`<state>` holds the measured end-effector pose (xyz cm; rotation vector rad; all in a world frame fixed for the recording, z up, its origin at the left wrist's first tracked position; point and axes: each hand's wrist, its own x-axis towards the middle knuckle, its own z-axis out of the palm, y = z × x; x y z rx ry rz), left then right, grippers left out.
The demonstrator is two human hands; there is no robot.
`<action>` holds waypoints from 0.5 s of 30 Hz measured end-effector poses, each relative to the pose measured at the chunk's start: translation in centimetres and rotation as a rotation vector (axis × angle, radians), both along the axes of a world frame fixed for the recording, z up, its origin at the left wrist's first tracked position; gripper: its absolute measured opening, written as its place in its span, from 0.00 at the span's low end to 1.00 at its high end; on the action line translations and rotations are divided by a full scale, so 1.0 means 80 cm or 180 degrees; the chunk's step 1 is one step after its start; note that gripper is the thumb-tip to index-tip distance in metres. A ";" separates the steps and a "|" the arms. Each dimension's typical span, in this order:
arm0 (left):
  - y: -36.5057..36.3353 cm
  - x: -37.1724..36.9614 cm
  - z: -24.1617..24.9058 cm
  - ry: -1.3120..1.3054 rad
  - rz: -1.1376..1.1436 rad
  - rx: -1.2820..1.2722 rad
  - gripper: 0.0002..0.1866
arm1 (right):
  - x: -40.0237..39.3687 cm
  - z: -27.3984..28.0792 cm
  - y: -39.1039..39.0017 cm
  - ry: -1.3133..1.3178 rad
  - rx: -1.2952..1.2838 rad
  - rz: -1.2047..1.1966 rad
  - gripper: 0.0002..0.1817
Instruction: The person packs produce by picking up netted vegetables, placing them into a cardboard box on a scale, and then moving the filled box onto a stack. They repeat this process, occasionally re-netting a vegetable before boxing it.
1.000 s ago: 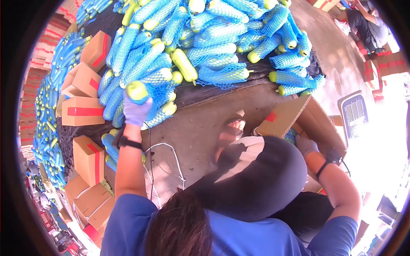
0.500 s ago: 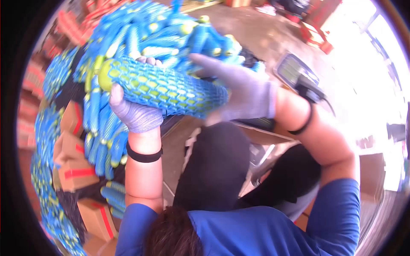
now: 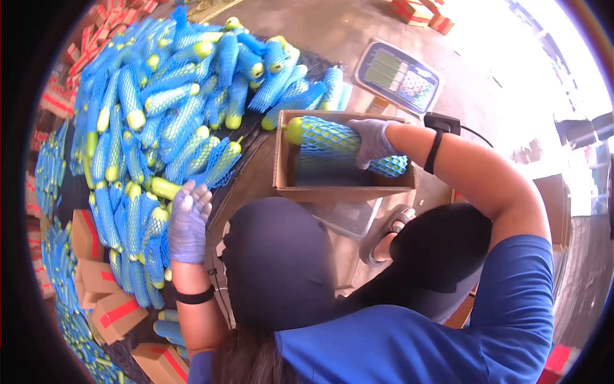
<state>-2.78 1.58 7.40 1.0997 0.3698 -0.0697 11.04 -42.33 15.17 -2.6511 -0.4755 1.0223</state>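
Note:
My right hand (image 3: 371, 142), in a grey glove, grips a long green gourd (image 3: 294, 130) in a blue foam net sleeve. That gourd lies slanted inside an open cardboard box (image 3: 345, 192), close to its far wall, stem end to the left. My left hand (image 3: 188, 224), gloved too, is held up at the right edge of a big pile of netted gourds (image 3: 173, 128). Its fingers are apart and slightly curled, with nothing in them. A gourd (image 3: 165, 188) with a bare green end sits right at those fingertips.
Beyond the box stands a scale's display panel (image 3: 398, 77) with a keypad. Cardboard boxes with red tape (image 3: 118, 315) are stacked at the left. More red-marked boxes (image 3: 422, 14) lie at the back. My knee (image 3: 275, 256) is just in front of the box.
The netted gourd went from between both hands down into the box, carried by my right hand. My left hand let go and moved down, staying at the pile. The view shifted too.

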 end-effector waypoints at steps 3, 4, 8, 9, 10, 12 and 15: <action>0.039 -0.063 -0.046 0.0502 0.0253 0.0767 0.27 | 0.011 -0.029 0.014 0.0081 -0.0435 -0.0159 0.43; 0.059 -0.081 -0.065 0.0688 0.0406 0.1065 0.27 | 0.009 -0.025 0.022 0.0187 -0.0595 -0.0233 0.42; 0.159 -0.169 -0.141 0.1041 0.0634 0.3077 0.26 | 0.006 -0.082 0.037 -0.0859 -0.0539 0.0197 0.33; 0.179 -0.186 -0.143 0.1426 0.0341 0.4333 0.26 | 0.009 -0.094 0.039 -0.0949 -0.0564 0.0263 0.35; 0.199 -0.211 -0.161 0.1916 0.0281 0.4691 0.29 | -0.001 -0.092 0.053 -0.1000 -0.1152 0.0248 0.37; 0.211 -0.225 -0.144 0.3237 -0.0067 0.4693 0.36 | -0.008 -0.115 0.056 -0.1097 -0.1606 0.0563 0.41; 0.256 -0.249 -0.163 0.3429 0.0465 0.4988 0.40 | -0.012 -0.125 0.058 -0.1150 -0.2027 0.0868 0.44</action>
